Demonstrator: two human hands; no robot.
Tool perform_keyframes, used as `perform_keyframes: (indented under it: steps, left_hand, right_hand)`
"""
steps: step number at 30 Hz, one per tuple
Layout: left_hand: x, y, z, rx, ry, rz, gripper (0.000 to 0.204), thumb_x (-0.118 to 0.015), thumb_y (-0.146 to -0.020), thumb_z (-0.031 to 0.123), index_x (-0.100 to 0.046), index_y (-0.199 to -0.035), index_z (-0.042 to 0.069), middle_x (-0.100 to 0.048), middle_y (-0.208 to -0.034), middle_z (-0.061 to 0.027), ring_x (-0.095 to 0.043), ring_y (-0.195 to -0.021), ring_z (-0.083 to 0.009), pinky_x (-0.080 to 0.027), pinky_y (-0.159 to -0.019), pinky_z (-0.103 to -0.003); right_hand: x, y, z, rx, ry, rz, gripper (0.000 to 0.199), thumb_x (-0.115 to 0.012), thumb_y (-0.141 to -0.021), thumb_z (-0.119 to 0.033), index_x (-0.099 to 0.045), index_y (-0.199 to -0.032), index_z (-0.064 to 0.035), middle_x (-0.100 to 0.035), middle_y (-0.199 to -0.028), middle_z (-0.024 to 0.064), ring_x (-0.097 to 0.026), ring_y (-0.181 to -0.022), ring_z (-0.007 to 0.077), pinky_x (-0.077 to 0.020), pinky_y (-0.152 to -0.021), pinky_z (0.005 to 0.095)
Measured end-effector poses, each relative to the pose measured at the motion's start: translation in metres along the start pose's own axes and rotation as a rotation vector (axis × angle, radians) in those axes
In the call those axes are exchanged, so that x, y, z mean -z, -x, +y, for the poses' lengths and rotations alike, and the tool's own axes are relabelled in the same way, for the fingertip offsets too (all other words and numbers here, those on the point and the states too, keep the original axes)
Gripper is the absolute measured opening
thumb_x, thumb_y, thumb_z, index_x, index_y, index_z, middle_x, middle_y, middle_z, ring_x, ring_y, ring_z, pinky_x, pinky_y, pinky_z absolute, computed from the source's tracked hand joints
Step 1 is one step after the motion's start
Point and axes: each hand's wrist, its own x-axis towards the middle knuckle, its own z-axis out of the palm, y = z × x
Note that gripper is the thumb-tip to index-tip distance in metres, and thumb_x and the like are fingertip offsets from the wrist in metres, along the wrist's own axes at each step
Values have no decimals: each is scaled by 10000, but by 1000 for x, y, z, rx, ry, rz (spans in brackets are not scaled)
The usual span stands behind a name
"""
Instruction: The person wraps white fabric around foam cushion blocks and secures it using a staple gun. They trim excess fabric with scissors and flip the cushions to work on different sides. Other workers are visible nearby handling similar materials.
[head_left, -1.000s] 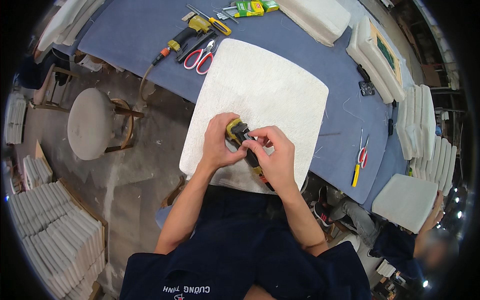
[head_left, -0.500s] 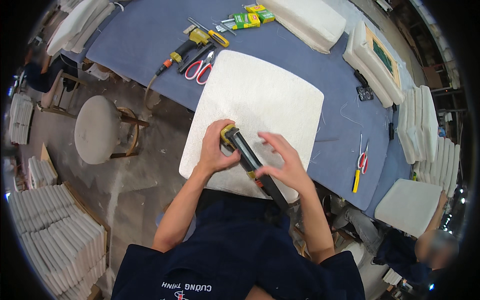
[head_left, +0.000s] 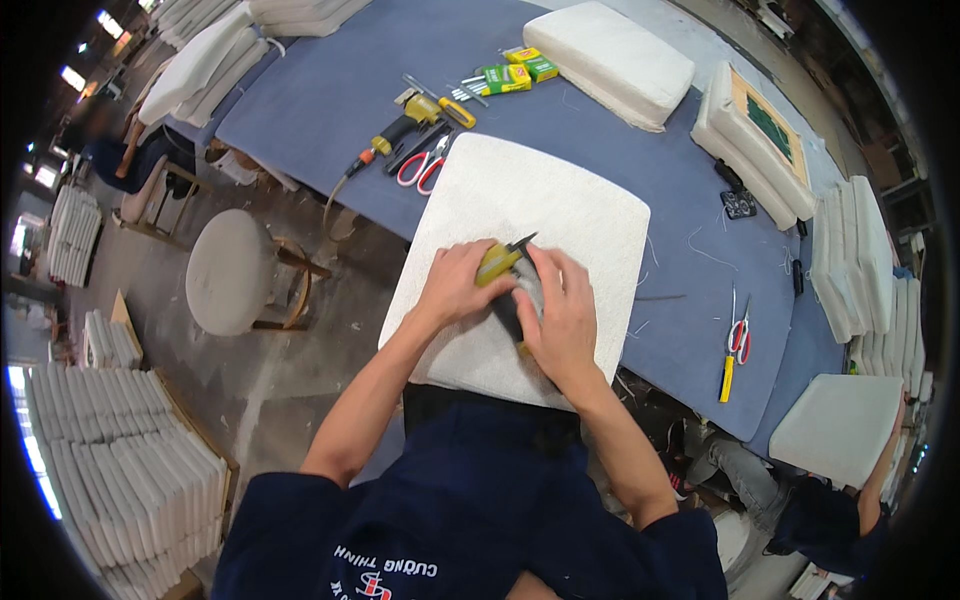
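A yellow and black staple gun [head_left: 496, 264], partly smeared by motion, is between my hands above a white upholstered seat cushion [head_left: 540, 185]. My left hand [head_left: 458, 285] is closed round its yellow head end. From the other side my right hand [head_left: 562, 318] grips the tool's dark long part, fingers curled over it. Much of the gun is hidden behind my fingers. The cushion lies at the table's near edge and overhangs it toward me.
On the blue-covered table [head_left: 690, 330] lie a second staple gun [head_left: 405, 122] with a hose, red-handled scissors [head_left: 424, 165], a yellow screwdriver [head_left: 457, 111], staple boxes [head_left: 505, 78] and snips [head_left: 739, 340]. Cushions stand around. A stool [head_left: 230, 272] is at left; a person sits at lower right.
My right hand has gone from open beside the staple gun to closed on it. The gun has turned and its dark lower part is now mostly covered. The view has shifted slightly.
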Motion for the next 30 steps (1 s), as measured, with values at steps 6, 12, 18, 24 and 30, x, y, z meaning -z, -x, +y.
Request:
perform_keyframes:
  steps: [6, 12, 18, 24, 30]
  left_hand:
    - [14, 19, -11, -83, -112, -101, 523, -583, -1090, 340, -611, -1553, 97, -446, -1667, -218, -406, -1519, -433, -296, -1282, -511]
    - [28, 148, -82, 373, 473, -50, 888, -663, -1061, 266, -151, -1755, 53, -245, -1788, -222, -246, -1654, -335, -223, -1334, -457]
    - [35, 135, -26, 631, 796, -46, 875, -580, -1128, 220, -2, -1782, 157, -156, -1824, -179, -246, -1647, -284, -228, -1320, -408]
    - [147, 99, 121, 478, 647, -87, 906, -634, -1055, 504, -202, -1756, 126, -339, -1744, -167, -451, -1528, -305, -385, -1239, -452]
    - [155, 10, 190, -190, -530, 322, 994, -968, -582, 645, -652, -1307, 42, -675, -1316, -157, -647, -1275, -394, -512, -1041, -506]
  right_hand:
    - [-43, 76, 60, -169, 328, -223, 876, -847, -836, -224, -454, -1600, -53, -659, -1176, 150, -642, -1118, 373, -537, -891, 486]
    - [60, 97, 56, -680, 124, -199, 778, -803, -815, -196, -479, -1515, -101, -760, -1112, 255, -737, -1006, 476, -581, -863, 541]
    - [92, 231, 94, -941, 196, 138, 503, -760, -862, -116, -638, -1344, -36, -781, -951, 209, -777, -826, 383, -591, -723, 461]
    - [123, 206, 83, -1053, -880, 675, 185, -685, -938, -96, -672, -1084, 18, -648, -722, 49, -599, -568, 156, -487, -567, 316]
    - [212, 81, 114, -543, -961, 907, 197, -736, -905, -80, -687, -1081, -6, -641, -837, 40, -631, -742, 144, -503, -684, 319]
